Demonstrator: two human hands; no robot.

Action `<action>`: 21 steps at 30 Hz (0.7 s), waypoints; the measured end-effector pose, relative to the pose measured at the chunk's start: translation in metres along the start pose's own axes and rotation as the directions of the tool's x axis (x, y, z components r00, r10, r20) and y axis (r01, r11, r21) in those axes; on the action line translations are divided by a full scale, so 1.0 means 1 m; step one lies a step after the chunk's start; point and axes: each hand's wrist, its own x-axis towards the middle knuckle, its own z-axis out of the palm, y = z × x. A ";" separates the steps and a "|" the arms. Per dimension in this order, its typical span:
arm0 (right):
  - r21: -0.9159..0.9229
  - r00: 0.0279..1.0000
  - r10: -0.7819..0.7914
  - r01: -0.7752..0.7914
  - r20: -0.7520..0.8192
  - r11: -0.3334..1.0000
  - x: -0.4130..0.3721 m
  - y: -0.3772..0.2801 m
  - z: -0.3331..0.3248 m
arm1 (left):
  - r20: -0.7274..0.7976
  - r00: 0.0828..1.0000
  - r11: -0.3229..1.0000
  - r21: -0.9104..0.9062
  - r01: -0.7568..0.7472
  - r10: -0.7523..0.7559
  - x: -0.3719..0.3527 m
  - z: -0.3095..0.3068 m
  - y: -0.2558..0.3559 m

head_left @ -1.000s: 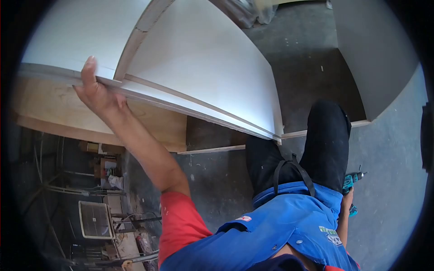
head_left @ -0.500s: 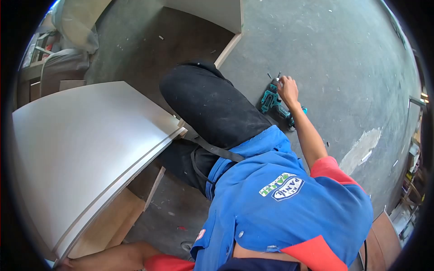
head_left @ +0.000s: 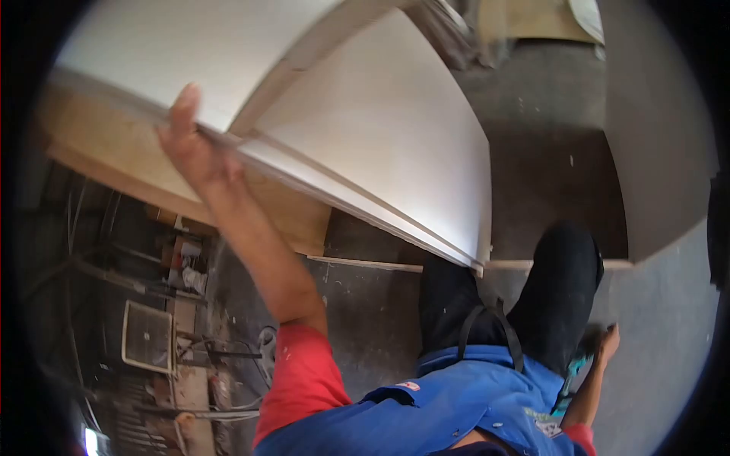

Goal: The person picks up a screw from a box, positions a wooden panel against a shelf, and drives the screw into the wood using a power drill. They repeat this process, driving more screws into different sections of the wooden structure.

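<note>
Along the lower edge of a white panel [head_left: 372, 125] on a wooden cabinet, my left hand [head_left: 196, 152] is closed around the edge, with one digit up on the white face and the other fingers partly hidden and blurred. My right hand [head_left: 608, 343] is low at the right, beside my knee and just above the floor. Its fingers look drawn together, but what they hold, if anything, is too small to make out. A teal cordless drill [head_left: 576, 372] lies on the floor by that forearm, partly hidden behind my leg and arm.
My legs [head_left: 559, 281] are between the cabinet and another upright pale panel [head_left: 658, 137] on the right. A thin wooden strip [head_left: 365, 264] runs below the cabinet. At the lower left stand a framed screen-like item [head_left: 148, 336] and cluttered shelving.
The view has swung left toward the cabinet. My left hand now shows much more fully on the panel's edge. My right hand has drawn away from the drill's tip.
</note>
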 end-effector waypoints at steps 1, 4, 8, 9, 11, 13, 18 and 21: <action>0.115 0.995 -0.037 0.048 -0.091 0.992 -0.002 0.004 -0.001 | 0.023 0.998 0.997 -0.054 -0.050 0.052 -0.005 0.004 0.001; 0.260 0.981 0.078 -0.030 -0.176 0.965 -0.011 0.016 -0.022 | 0.071 0.993 0.990 -0.108 -0.087 0.095 -0.006 0.008 0.004; 0.212 0.955 0.236 -0.196 -0.179 0.957 -0.018 0.051 -0.028 | 0.046 0.994 0.989 -0.114 -0.095 0.101 -0.010 0.011 0.005; 0.166 0.960 0.249 -0.226 -0.130 0.960 -0.018 0.061 -0.024 | 0.046 0.996 0.990 -0.118 -0.072 0.078 -0.011 0.010 0.004; 0.121 0.961 0.260 -0.248 -0.090 0.961 -0.016 0.089 -0.003 | 0.051 0.995 0.984 -0.156 -0.082 0.091 -0.020 0.010 0.002; 0.143 0.969 0.157 -0.131 -0.192 0.981 -0.017 0.113 0.022 | 0.060 0.993 0.977 -0.196 -0.090 0.104 -0.034 0.011 0.002; 0.690 0.865 0.501 -0.367 0.007 0.624 0.002 0.093 0.018 | 0.011 1.000 0.960 -0.280 0.022 -0.020 -0.068 0.003 -0.019; 0.799 0.914 0.364 -0.349 0.177 0.489 0.020 0.114 0.041 | 0.073 0.991 0.883 -0.452 0.131 -0.110 -0.083 -0.011 -0.049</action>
